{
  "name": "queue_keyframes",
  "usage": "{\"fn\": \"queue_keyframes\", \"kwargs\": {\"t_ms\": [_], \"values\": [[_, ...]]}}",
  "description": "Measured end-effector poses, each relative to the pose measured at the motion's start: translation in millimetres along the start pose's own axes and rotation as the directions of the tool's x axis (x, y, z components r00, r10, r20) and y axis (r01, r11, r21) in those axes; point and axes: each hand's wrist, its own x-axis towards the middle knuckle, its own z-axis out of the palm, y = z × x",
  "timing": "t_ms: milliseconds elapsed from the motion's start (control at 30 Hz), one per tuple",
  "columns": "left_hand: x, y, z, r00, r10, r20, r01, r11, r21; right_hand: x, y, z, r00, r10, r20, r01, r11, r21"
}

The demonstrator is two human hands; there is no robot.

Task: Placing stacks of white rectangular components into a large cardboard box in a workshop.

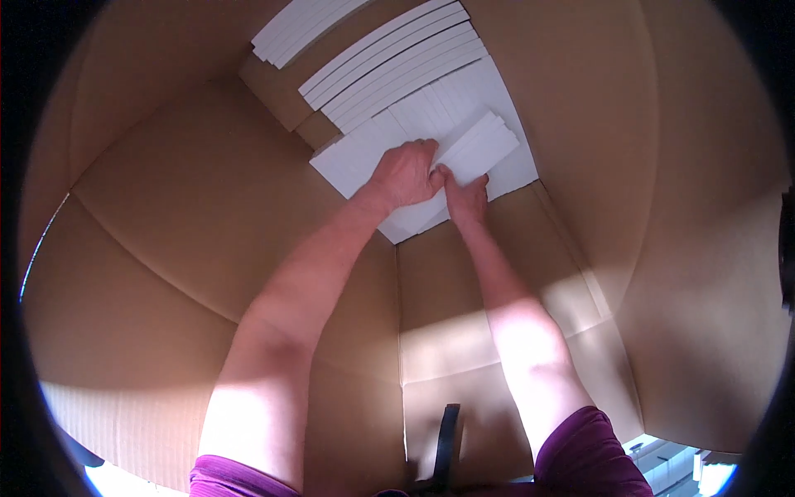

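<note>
Both arms reach deep into a large cardboard box (pixel 166 248), whose walls rise on every side. At the far end of the box floor lie flat white slabs (pixel 389 141), laid edge to edge in rows, a layout that packs them tight and level. More white strips (pixel 389 58) stand stacked against the far wall, and a second bundle (pixel 298 29) sits toward the far left corner. One loose slab (pixel 480 149) lies tilted across the top of the layer, not yet square with the rows. The left hand (pixel 406 174) is curled over this slab's near edge, fingers closed on it. The right hand (pixel 465 195) presses just beside it, fingers bent at the same edge; whether it grips or only steadies cannot be told. The slab extends away from both hands toward the far right wall.
</note>
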Motion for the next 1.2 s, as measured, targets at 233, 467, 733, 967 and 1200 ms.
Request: {"fn": "queue_keyframes", "kwargs": {"t_ms": [233,467,733,967,1200], "values": [[-20,8,48,0.986,-0.158,-0.058,0.156,0.987,-0.039,29,40,9,0.992,-0.126,-0.007,0.126,0.985,0.114],[-11,-2,57,0.962,-0.272,-0.029,0.272,0.962,-0.019,29,55,10,0.982,-0.186,0.03,0.172,0.949,0.263],[-13,-6,59,0.965,-0.247,-0.089,0.245,0.969,-0.033,36,60,9,0.974,-0.223,0.026,0.211,0.949,0.234],[-12,-8,63,0.966,-0.24,-0.095,0.234,0.97,-0.07,50,76,14,0.953,-0.303,-0.023,0.303,0.944,0.132],[-10,-18,64,0.972,-0.212,-0.104,0.205,0.976,-0.069,55,79,18,0.962,-0.274,0.003,0.27,0.947,0.172]]}}
